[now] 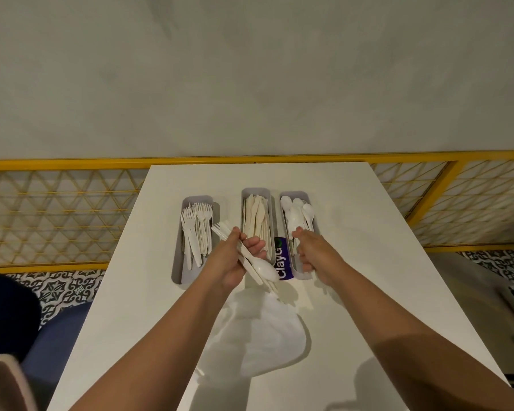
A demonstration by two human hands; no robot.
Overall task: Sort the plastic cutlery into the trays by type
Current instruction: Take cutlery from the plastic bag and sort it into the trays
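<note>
Cutlery (pixel 263 269) in left hand (pixel 235 261); right hand (pixel 312 252) at spoon tray (pixel 293 193)

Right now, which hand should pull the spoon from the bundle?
Right. The left hand grips the bundle, so it's occupied; the right hand sits at the spoon tray, where that spoon goes. Whether its fingers hold anything is unclear.

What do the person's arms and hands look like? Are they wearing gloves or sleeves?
No gloves, no sleeves in view. The left hand and right hand are bare; so are the left forearm and right forearm, to the picture's edge. No watch or bracelet shows.
</note>
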